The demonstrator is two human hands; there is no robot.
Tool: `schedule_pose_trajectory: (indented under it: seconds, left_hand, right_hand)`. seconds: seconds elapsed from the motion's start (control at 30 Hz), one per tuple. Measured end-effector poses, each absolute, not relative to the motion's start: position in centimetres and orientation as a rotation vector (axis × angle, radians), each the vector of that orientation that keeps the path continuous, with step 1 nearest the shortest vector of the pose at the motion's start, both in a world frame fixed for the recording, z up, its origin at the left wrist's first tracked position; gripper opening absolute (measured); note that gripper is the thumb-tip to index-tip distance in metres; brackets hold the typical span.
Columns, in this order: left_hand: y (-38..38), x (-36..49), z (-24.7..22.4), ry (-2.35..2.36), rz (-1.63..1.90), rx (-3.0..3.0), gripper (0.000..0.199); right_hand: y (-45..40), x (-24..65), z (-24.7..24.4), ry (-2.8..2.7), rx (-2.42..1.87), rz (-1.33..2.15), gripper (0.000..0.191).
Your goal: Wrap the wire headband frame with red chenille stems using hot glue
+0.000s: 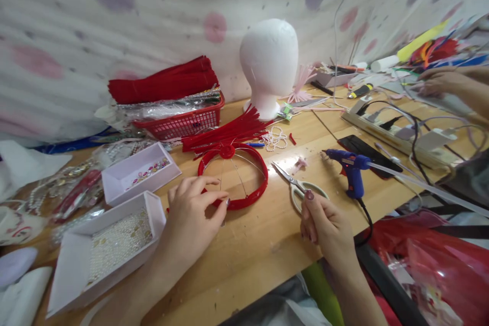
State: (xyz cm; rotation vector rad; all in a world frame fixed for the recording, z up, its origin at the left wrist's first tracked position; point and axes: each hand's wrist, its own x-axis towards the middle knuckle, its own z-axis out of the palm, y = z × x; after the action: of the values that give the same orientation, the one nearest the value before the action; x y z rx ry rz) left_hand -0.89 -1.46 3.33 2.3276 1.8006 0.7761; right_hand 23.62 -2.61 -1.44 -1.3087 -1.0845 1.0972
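Observation:
A red fabric-covered hoop (261,191) lies on the table, with thin wires across it and a red disc (226,151) at its far side. My left hand (196,209) is at the hoop's near left, thumb and a finger closed on the rim. My right hand (324,224) is closed, thumb pressed against the fingers. Whatever it may hold is hidden. Just beyond it lie scissors (293,179) with pale handles, their lower loop partly behind my thumb. A blue glue gun (349,165) with a clear glue stick stands to the right.
Two white boxes hold gems (114,175) and pearl beads (72,260) at left. Behind are a red basket (183,125), red strips (237,130) and a white foam head (269,61). A power strip (401,137) and phone (367,153) lie right, near another person's hands (446,84).

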Motion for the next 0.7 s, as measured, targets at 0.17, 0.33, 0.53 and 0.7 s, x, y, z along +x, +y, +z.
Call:
schedule_pose_trajectory:
  seconds: [0.17,0.33,0.53,0.7]
  left_hand:
    - [-3.5,-1.9,4.4,1.735,0.976,2.307,0.018]
    - [-4.7,-0.9,1.7,1.733,0.806,2.233,0.029]
    - [-4.6,0.0,-1.5,1.757,0.691,2.246,0.042]
    - [-4.6,0.1,-2.5,1.745,0.735,2.253,0.042]
  right_hand:
    - [-2.3,23.5,-2.0,-1.416,-1.329,0.767,0.054]
    - [-2.9,21.6,-2.0,-1.819,-1.112,0.647,0.019]
    - [-3.9,20.2,-3.3,-2.05,-1.033,0.596,0.038]
    - [-4.0,20.4,-4.0,-2.119,-1.055,0.655,0.043]
